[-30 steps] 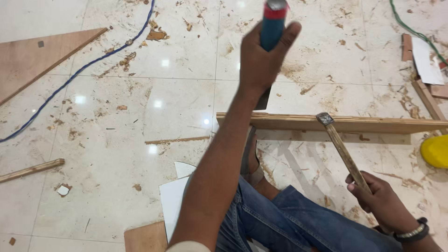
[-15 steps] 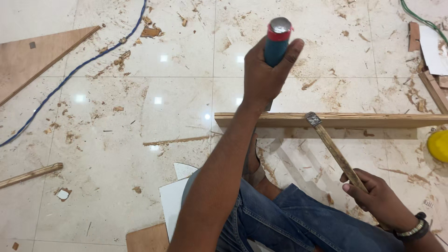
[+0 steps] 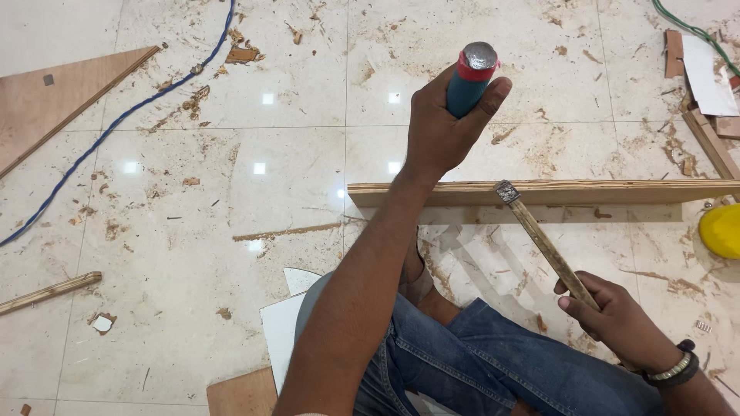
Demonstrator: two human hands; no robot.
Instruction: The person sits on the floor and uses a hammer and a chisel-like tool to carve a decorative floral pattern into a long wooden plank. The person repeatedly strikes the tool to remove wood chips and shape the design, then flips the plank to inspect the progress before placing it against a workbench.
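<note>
Head view: chisel [image 3: 470, 81] gripped by left hand [image 3: 443, 127], hammer [image 3: 543, 243] by right hand [image 3: 613, 320], head rested on uncut strip [image 3: 539, 191]; chiselling judged barely begun.

Chisel [image 3: 469, 83] blade hidden behind left hand [image 3: 441, 135]; plank [image 3: 586, 191] cut off right

Glossy floor tiles [image 3: 231, 169], rough wooden strip [image 3: 586, 191], wooden-handled hammer [image 3: 539, 235], dull metal-capped chisel [image 3: 472, 77]

A carpentry job inside a building: I sit on a polished tile floor [image 3: 193, 293] strewn with wood chips [image 3: 193, 98], plywood offcuts [image 3: 46, 100], wooden strips [image 3: 555, 191] and a blue cable [image 3: 116, 123].
</note>
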